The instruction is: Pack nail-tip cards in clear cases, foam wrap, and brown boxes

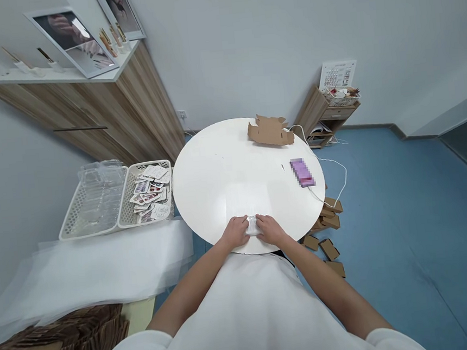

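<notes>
My left hand (235, 231) and my right hand (269, 229) rest close together at the near edge of a round white table (232, 164). Both have their fingers curled around a small clear object (253, 225) held between them; it is too small to name. A thin, nearly see-through sheet (241, 199) lies on the table just beyond the hands.
A folded cardboard box (269, 130) sits at the table's far side, a blurred purple phone (302, 172) with a white cable at its right. Two white baskets (117, 199) with clear trays and printed cards stand left. Small cardboard boxes (328, 237) litter the blue floor right.
</notes>
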{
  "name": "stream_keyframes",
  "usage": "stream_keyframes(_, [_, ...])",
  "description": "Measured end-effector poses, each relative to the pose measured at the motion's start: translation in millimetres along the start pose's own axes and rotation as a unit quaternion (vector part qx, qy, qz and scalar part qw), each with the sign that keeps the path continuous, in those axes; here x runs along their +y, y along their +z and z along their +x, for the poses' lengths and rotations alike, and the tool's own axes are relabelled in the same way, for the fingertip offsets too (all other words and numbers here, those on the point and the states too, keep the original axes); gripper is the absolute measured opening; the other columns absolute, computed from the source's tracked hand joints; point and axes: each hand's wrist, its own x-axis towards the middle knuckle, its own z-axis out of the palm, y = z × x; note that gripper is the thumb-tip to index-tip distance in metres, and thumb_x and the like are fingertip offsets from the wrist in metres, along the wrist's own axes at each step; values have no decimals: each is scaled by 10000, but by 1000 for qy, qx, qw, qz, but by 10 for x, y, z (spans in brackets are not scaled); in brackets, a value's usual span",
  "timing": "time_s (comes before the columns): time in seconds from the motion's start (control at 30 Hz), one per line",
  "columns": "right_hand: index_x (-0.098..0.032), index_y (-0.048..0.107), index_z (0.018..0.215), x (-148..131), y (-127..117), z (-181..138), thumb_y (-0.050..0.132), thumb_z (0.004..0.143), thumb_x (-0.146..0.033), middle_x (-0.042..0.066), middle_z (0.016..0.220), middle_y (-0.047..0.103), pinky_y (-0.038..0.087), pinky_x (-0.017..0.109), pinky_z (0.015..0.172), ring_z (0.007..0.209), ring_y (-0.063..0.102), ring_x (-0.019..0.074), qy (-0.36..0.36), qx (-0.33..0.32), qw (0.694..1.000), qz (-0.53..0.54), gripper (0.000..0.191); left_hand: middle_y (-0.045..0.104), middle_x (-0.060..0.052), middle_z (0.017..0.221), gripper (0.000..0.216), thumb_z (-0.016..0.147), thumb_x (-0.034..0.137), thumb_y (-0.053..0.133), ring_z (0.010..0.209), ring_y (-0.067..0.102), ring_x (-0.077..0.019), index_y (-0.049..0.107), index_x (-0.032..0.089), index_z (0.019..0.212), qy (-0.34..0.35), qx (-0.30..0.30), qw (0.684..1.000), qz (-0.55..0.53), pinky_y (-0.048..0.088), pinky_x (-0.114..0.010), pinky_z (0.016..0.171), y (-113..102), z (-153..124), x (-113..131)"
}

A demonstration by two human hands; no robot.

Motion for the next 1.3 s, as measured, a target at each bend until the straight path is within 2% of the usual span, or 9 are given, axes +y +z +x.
stream_keyframes(0.17, [-205, 484, 902, -67, -88, -220, 554, 689, -323, 17, 813, 587, 369, 258, 618, 691, 532, 158, 33, -69, 993, 88, 253, 599, -33, 756, 258, 615, 298, 555, 725, 565, -217, 524, 215, 857, 19, -47, 998, -23, 383, -302, 676, -59, -137, 11])
stream_keyframes(0.27, [-212, 468, 917, -62, -138, -287, 497, 740, -340, -3, 764, 576, 344, 241, 570, 639, 501, 138, 35, -80, 987, 132, 220, 583, -8, 659, 225, 663, 319, 507, 628, 554, -190, 533, 220, 864, 2, -62, 997, -42, 373, -282, 611, -76, -165, 31])
stream_keyframes(0.43, [-204, 496, 837, -3, -211, -135, 442, 786, -355, 18, 834, 563, 381, 258, 644, 739, 504, 147, 38, -26, 989, 139, 169, 610, -29, 823, 227, 758, 366, 415, 780, 560, -194, 567, 228, 855, -28, -37, 996, -74, 395, -295, 694, -149, -62, -15])
stream_keyframes(0.53, [-199, 524, 827, 49, -223, -24, 428, 799, -392, 37, 872, 557, 394, 265, 666, 779, 514, 153, 75, -8, 987, 143, 218, 590, -57, 946, 297, 728, 447, 455, 904, 531, -231, 591, 222, 866, -49, -22, 996, -70, 396, -327, 759, -186, 8, -101])
stream_keyframes(0.73, [-192, 566, 893, 124, -217, 128, 371, 825, -418, 66, 902, 579, 388, 277, 690, 826, 531, 180, 153, -43, 975, 157, 306, 609, -46, 966, 301, 662, 300, 528, 876, 562, -204, 583, 204, 941, -105, -123, 973, -163, 426, -273, 726, -179, 177, -302])
stream_keyframes(0.87, [-198, 554, 977, 179, -215, 201, 391, 818, -401, 64, 988, 590, 388, 272, 724, 892, 535, 186, 169, -68, 960, 212, 305, 612, -35, 983, 317, 638, 305, 559, 865, 572, -190, 576, 198, 935, -170, -149, 955, -190, 435, -247, 689, -171, 288, -420])
stream_keyframes(0.97, [-211, 519, 1057, 245, -198, 217, 429, 804, -361, 60, 1065, 573, 388, 273, 748, 944, 527, 188, 203, -64, 948, 235, 308, 616, -42, 958, 297, 669, 370, 538, 828, 579, -185, 575, 193, 904, -199, -146, 952, -179, 432, -247, 654, -182, 309, -495])
stream_keyframes(1.13, [-189, 542, 1018, 366, -141, 179, 412, 807, -294, 74, 1032, 568, 380, 275, 767, 938, 520, 183, 235, -20, 950, 204, 269, 615, -56, 880, 235, 727, 376, 463, 808, 567, -193, 571, 187, 817, -225, -124, 957, -132, 410, -267, 641, -211, 238, -561])
stream_keyframes(1.3, [-186, 527, 1019, 412, -47, 102, 420, 788, -247, 59, 979, 553, 381, 252, 676, 843, 524, 159, 286, 22, 945, 157, 261, 592, -68, 907, 220, 695, 353, 506, 852, 539, -224, 553, 189, 834, -244, -94, 962, -74, 388, -297, 661, -200, 138, -545])
